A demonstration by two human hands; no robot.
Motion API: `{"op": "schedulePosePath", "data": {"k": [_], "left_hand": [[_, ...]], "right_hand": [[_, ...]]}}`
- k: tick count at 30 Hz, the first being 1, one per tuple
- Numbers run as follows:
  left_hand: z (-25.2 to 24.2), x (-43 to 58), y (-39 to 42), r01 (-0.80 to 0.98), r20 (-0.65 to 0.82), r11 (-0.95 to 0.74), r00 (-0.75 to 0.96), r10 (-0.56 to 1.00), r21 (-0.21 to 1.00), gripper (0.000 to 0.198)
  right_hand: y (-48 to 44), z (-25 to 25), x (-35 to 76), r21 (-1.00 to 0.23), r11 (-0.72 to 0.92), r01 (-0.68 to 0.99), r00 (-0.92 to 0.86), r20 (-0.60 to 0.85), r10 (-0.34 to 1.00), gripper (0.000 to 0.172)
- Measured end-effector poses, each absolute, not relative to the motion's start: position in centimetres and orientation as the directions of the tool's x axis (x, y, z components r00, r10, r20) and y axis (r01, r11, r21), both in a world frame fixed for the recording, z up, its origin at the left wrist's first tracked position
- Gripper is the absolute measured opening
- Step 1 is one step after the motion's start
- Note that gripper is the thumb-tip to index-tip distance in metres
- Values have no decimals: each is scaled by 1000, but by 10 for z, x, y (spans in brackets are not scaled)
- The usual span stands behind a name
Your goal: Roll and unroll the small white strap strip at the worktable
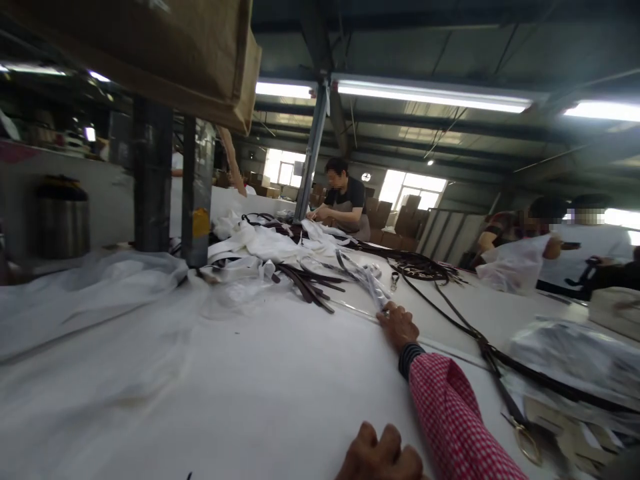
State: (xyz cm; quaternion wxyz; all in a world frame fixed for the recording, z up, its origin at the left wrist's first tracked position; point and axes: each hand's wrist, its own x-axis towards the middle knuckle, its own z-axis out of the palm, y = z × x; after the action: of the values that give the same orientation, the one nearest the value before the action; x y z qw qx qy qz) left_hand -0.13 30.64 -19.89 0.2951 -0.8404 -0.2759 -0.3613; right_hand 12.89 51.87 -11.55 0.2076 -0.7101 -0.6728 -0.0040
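My right hand (399,327), at the end of a red checked sleeve, reaches forward over the white table. Its fingers are closed on the near end of a strap in clear, shiny plastic (371,283). At the bottom edge is my left hand (381,455), partly cut off, with its knuckles bent over the table; anything within it is hidden. Ahead of my right hand lie a bundle of dark brown straps (306,283) and a small metal clasp (395,280). To its right a long dark strap (487,350) runs to a gold-coloured buckle (527,445).
White wrapping material (260,240) is heaped near the metal posts (196,193). A brown bag-like thing (200,60) hangs at upper left. Across the table a co-worker (345,200) handles material. Clear plastic bags (575,353) lie at right, near other people.
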Motion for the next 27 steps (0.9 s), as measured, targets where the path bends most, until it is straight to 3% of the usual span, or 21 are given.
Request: {"op": "schedulePosePath", "data": {"k": [4,9,12,15,17,19,21,22,25,27], "left_hand": [[-189,3,303,774,891,-533,448,79,-342,42],[-174,4,302,785,939,-543,342,-18,-297,43],[-185,4,309,760,918,-566,397,15,-319,45],[-188,-1,311,697,814,-650,544,204,-303,37],[-173,-9,303,665,709,-742,566,421,-90,25],[-148,-21,291,614,583,-715,461,669,336,20],[-122,-34,280,408,389,-494,316,865,768,32],[-112,-40,276,259,296,-370,283,912,892,41],[-99,-48,274,-48,140,-131,320,937,990,58],[-101,-45,273,-124,85,-37,414,906,992,59]], "right_hand": [[528,-121,131,-298,1,954,101,326,940,26],[513,-128,125,-323,89,942,74,460,885,33],[501,-119,123,-372,137,918,71,496,866,31],[484,-96,124,-451,175,875,96,517,851,24],[465,-79,125,-522,202,829,116,513,850,20],[435,-65,127,-594,244,767,110,495,862,21],[392,-57,128,-653,281,703,87,472,878,25],[368,-55,128,-697,301,651,76,455,887,27],[290,-61,125,-848,350,397,50,401,915,25],[245,-73,120,-875,353,331,27,382,924,23]]}}
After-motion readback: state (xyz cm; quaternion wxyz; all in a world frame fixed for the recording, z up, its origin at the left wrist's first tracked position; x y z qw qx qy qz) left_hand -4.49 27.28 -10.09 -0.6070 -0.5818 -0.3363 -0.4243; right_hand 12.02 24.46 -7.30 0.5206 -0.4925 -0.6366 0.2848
